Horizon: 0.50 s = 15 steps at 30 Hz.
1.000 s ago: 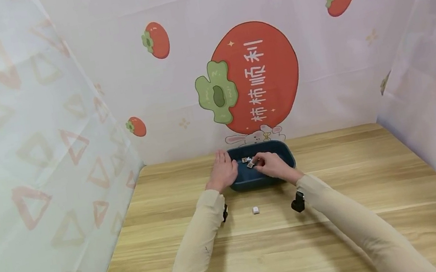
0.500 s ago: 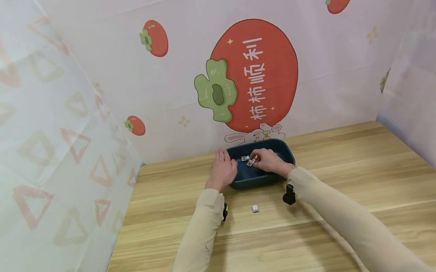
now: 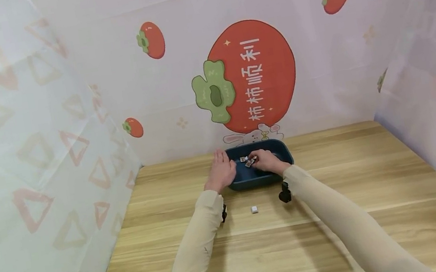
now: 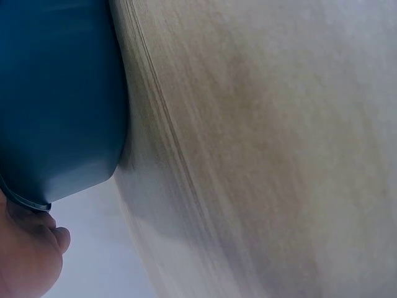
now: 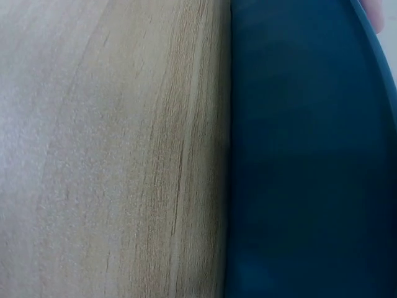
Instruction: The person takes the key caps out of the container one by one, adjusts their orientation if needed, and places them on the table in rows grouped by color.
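A dark blue oblong tub (image 3: 261, 181) stands at the table's back. My left hand (image 3: 220, 173) holds its left rim, fingers along the outside and thumb over the edge. Part of this hand (image 4: 31, 254) shows at the rim in the left wrist view. Reaching in over the front, my right hand (image 3: 265, 160) pinches a small white piece at its thumb and fingertips, partly hidden by them. Below it lies a small square piece with a dark patterned face (image 3: 249, 163); a similar square piece (image 3: 243, 159) lies farther back on the tub's floor.
A small white block like a keycap (image 3: 254, 209) sits on the wooden table (image 3: 263, 257) in front of the tub. Behind the tub rises a white cloth backdrop (image 3: 176, 90) printed with persimmons. Cloth walls also stand at left and right.
My right hand has shifted slightly left over the pieces inside the tub, its wrist and forearm moving left with it. The left hand keeps its place at the rim.
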Motion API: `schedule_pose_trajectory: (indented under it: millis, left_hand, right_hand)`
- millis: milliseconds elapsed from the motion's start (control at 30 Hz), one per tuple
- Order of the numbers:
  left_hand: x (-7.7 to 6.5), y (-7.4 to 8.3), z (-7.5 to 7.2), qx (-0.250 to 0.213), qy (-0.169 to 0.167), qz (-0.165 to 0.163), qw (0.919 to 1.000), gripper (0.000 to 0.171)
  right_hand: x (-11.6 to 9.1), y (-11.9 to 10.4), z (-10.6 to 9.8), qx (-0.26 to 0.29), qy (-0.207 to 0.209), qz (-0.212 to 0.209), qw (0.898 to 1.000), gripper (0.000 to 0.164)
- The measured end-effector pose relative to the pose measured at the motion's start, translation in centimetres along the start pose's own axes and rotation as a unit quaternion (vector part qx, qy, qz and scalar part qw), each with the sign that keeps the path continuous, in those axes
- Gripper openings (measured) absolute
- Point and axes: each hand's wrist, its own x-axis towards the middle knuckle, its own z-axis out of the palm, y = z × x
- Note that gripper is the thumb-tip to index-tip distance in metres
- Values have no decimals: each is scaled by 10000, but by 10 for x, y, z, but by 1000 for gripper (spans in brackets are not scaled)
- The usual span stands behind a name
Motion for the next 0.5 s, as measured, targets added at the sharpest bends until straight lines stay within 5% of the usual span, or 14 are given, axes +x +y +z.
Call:
schedule_pose_trajectory:
  millis: [500]
  left_hand:
    - [1,0,-2,308,29,83,9995,64]
  right_hand:
    - [7,2,1,-329,-183,18,9993,41]
